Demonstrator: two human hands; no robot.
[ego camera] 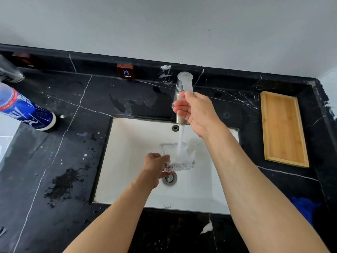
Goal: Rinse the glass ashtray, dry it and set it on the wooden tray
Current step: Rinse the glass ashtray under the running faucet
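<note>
Head view: Black marble-look table [76, 99] w/ white veins, white rectangular sink [127, 143] set into it at centre. Metal faucet [183, 84] stands at far edge of sink; water stream [180, 141] runs from spout. Right hand [194, 110] is on faucet body, fingers wrapped round it, grip closed on it. Left hand [155, 166] holds glass ashtray [177, 157] by its left side, thumb on top, fingers beneath; grip closed on the glass. Ashtray sits low in sink, directly under stream, just above drain [170, 178]; water splashes inside it. Ashtray is square, clear, ribbed near wall. Overflow hole [175, 128] shows on far sink wall, left of stream.

Wooden tray [283, 128] lies on table right of sink, well apart from ashtray, nothing on it. Blue-and-white canister [27, 110] lies tilted at left of table. Small brown block marked COLD [126, 71] stands against far ledge. Blue cloth [304, 207] at near right, partly cut by forearm. Wet patches on table left of sink. Grey wall [164, 24] behind.
</note>
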